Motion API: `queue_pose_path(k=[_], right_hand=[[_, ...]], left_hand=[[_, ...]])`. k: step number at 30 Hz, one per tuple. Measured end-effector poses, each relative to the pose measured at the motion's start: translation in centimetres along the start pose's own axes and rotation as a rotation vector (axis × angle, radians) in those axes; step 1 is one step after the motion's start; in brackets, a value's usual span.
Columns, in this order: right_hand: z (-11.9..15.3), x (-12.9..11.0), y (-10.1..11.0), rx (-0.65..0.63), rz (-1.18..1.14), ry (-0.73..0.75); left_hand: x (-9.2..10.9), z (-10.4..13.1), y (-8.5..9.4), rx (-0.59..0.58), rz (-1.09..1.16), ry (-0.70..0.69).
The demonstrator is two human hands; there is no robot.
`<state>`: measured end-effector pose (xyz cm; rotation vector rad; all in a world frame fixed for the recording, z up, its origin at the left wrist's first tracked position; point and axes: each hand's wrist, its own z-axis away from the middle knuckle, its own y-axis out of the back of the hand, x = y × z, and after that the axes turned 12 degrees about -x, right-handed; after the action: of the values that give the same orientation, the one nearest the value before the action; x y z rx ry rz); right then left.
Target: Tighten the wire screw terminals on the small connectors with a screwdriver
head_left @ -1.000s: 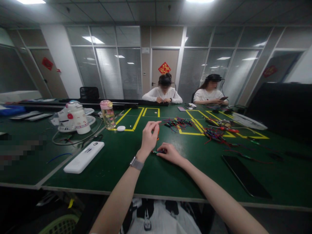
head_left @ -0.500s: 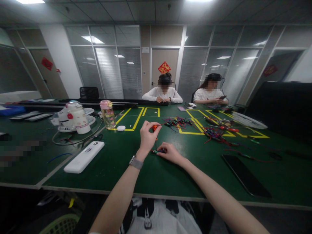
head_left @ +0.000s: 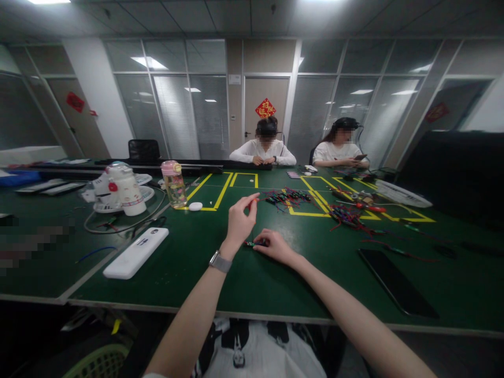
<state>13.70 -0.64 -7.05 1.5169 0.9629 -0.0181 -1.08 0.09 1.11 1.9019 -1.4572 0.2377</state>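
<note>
My left hand (head_left: 240,223) is raised a little above the green table (head_left: 252,283), fingers pinched on a small orange-red tool (head_left: 252,201) that points down toward a small dark part with coloured wires (head_left: 249,243). My right hand (head_left: 273,245) rests flat on the table and holds that small part down with its fingertips. A grey watch is on my left wrist.
A white rectangular device (head_left: 136,252) lies at left, a black phone (head_left: 396,283) at right. A pink-lidded bottle (head_left: 174,184), a white fan with a cable (head_left: 120,190) and piles of coloured wires (head_left: 289,198) lie farther back. Two people sit across the table.
My left hand turned the orange-red tool between its fingers and shifted slightly; its orange tip showed clearly half a second ago and is mostly hidden now. My right hand stayed put.
</note>
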Motion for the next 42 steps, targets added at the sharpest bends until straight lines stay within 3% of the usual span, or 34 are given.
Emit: queue_pose_path(k=[7, 14, 24, 37, 42], right_hand=[[-0.08, 0.26, -0.13, 0.001, -0.009, -0.007], [-0.03, 0.18, -0.08, -0.003, -0.017, 0.003], [-0.02, 0.05, -0.01, -0.008, -0.003, -0.011], [0.08, -0.01, 0.04, -0.011, -0.015, -0.001], [0.01, 0.08, -0.02, -0.005, -0.011, 0.003]], left_hand=[[-0.13, 0.02, 0.12, 0.111, -0.116, 0.051], [0.27, 0.13, -0.21, 0.033, -0.083, -0.009], [-0.36, -0.11, 0.17, 0.114, -0.141, 0.049], [-0.25, -0.17, 0.23, 0.026, -0.055, 0.022], [0.0, -0.22, 0.38, 0.089, -0.103, 0.025]])
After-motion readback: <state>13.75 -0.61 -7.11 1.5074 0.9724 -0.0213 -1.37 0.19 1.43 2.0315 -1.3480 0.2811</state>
